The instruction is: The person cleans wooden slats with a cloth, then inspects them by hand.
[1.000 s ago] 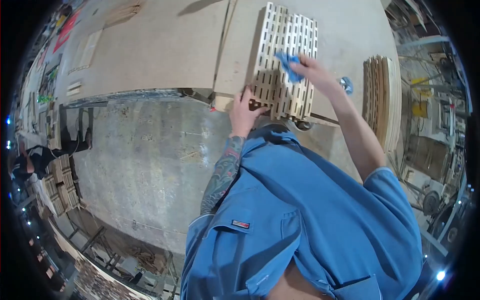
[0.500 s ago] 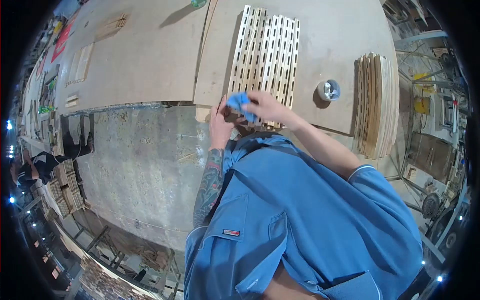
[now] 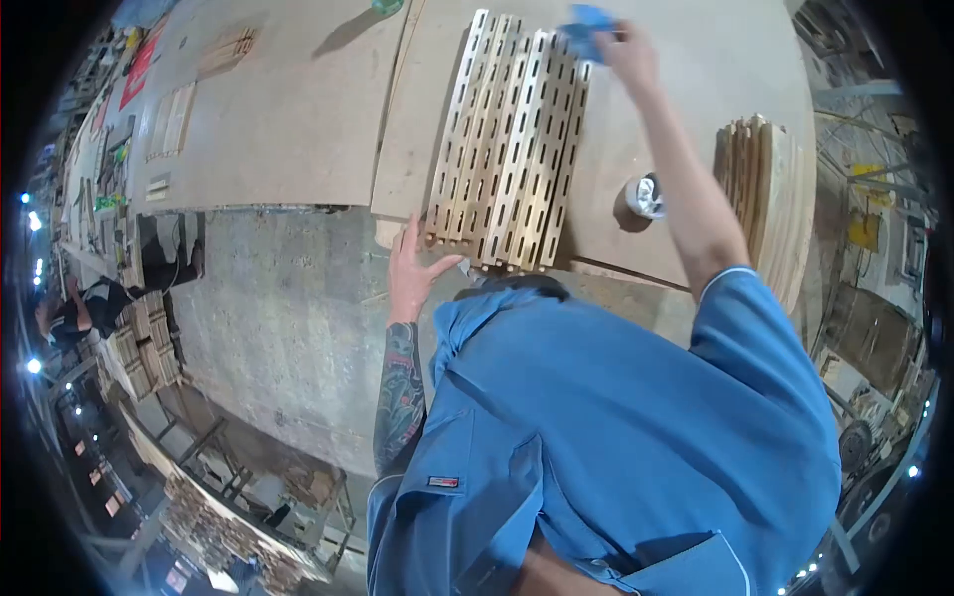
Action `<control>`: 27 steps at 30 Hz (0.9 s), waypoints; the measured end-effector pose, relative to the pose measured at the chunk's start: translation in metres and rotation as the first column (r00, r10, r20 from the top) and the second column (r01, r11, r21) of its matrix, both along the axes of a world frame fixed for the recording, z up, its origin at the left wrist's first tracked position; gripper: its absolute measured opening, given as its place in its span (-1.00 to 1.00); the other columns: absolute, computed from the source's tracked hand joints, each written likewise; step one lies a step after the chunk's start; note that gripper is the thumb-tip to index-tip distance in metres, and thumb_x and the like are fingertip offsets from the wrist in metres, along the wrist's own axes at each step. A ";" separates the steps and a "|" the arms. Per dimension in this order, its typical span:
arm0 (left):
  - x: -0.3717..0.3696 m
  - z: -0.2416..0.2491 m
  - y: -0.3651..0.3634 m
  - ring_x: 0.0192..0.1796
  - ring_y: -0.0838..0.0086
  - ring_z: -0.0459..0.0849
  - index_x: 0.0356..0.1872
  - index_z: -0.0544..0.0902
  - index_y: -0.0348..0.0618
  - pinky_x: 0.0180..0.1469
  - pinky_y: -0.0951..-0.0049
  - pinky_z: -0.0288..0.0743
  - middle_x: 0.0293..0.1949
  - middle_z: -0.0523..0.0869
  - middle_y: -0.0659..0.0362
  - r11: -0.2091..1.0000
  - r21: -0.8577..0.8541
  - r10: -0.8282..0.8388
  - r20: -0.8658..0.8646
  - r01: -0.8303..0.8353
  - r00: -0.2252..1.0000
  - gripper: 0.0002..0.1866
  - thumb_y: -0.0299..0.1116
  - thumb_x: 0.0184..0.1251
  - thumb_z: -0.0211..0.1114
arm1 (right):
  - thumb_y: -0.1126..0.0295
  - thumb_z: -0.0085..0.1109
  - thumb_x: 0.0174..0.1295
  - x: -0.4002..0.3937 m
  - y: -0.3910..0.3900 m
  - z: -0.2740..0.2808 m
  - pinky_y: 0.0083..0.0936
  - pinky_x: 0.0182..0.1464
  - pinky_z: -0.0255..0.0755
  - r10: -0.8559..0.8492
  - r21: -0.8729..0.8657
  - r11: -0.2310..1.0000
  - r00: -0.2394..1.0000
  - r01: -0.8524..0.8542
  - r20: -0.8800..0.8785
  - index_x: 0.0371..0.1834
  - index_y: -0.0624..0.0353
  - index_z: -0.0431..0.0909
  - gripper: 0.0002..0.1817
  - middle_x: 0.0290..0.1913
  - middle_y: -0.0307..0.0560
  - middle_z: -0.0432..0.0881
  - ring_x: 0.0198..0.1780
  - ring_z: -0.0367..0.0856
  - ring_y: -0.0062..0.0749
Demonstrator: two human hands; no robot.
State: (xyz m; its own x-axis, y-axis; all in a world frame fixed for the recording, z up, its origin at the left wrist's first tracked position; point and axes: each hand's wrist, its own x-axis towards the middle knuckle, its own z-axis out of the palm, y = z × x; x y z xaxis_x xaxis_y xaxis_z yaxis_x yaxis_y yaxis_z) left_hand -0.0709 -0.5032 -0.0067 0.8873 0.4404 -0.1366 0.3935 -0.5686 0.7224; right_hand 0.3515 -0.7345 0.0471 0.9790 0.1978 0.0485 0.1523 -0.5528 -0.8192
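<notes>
Several slotted wooden slats [image 3: 507, 149] lie side by side on the table, running away from me. At their far right end my right hand [image 3: 628, 55] grips a blue cloth [image 3: 588, 32], somewhat blurred by motion. My left hand [image 3: 409, 268] is at the near left corner of the slats, thumb stretched toward their ends and fingers apart, holding nothing. A small tub [image 3: 646, 197] with white and grey contents stands right of the slats, below my right forearm.
A stack of similar slats [image 3: 750, 179] stands on the table's right side. Smaller wooden pieces [image 3: 171, 121] lie on the left tabletop [image 3: 288, 129]. A green bottle [image 3: 386, 6] is at the far edge. Another person [image 3: 84, 308] is at far left, beyond the floor gap.
My right hand has moved with the blue cloth from the near end of the slats to their far end. My left hand has drawn back slightly and spread its fingers.
</notes>
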 end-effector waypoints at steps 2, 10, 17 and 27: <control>0.011 0.014 -0.007 0.25 0.02 0.57 0.53 0.32 -0.09 0.27 0.11 0.48 0.21 0.55 -0.11 0.997 0.065 -0.029 -0.058 0.032 0.998 0.12 0.01 -0.11 0.68 | 0.13 0.32 0.24 0.039 -0.035 -0.038 -0.32 0.10 0.57 -0.218 -0.375 0.897 0.973 0.232 0.081 0.17 0.08 0.65 -0.53 0.04 0.03 0.77 0.07 0.75 -0.18; 0.038 0.010 -0.005 0.29 -0.02 0.53 0.58 0.18 -0.02 0.29 0.07 0.49 0.31 0.49 -0.07 0.978 0.139 -0.141 -0.127 0.158 0.982 0.19 -0.06 -0.17 0.65 | 0.13 0.35 0.23 0.000 -0.074 -0.077 -0.25 0.25 0.49 0.134 -0.224 0.965 0.991 -0.137 -0.025 0.21 0.13 0.62 -0.48 0.17 0.07 0.70 0.21 0.65 -0.10; 0.046 0.003 0.015 0.31 -0.01 0.51 0.57 0.19 -0.07 0.32 0.07 0.47 0.29 0.50 -0.07 0.976 0.172 -0.120 -0.097 0.135 0.988 0.18 -0.13 -0.20 0.61 | 0.24 0.29 0.34 -0.118 -0.058 -0.038 -0.38 0.10 0.53 -0.011 0.144 0.989 1.000 0.011 -0.002 0.17 0.15 0.64 -0.61 0.01 -0.03 0.75 -0.02 0.69 -0.32; 0.045 -0.006 0.065 0.36 0.00 0.46 0.46 0.30 -0.26 0.41 0.11 0.36 0.29 0.51 -0.11 0.975 0.150 -0.164 -0.002 0.162 0.986 0.05 -0.19 -0.17 0.59 | 0.22 0.35 0.19 -0.256 0.151 -0.060 -0.21 0.25 0.50 0.000 0.293 0.947 0.911 0.133 -0.413 0.39 0.35 0.32 -0.26 0.18 0.31 0.63 0.21 0.65 0.00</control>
State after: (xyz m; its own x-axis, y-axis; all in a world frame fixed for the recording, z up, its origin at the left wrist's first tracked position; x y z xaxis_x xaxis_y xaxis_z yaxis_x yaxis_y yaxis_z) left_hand -0.0263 -0.4379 -0.0129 0.9500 0.3044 -0.0703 0.2792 -0.7263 0.6281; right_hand 0.0953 -0.5835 -0.0128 0.9367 0.1719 -0.3049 -0.2554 -0.2601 -0.9312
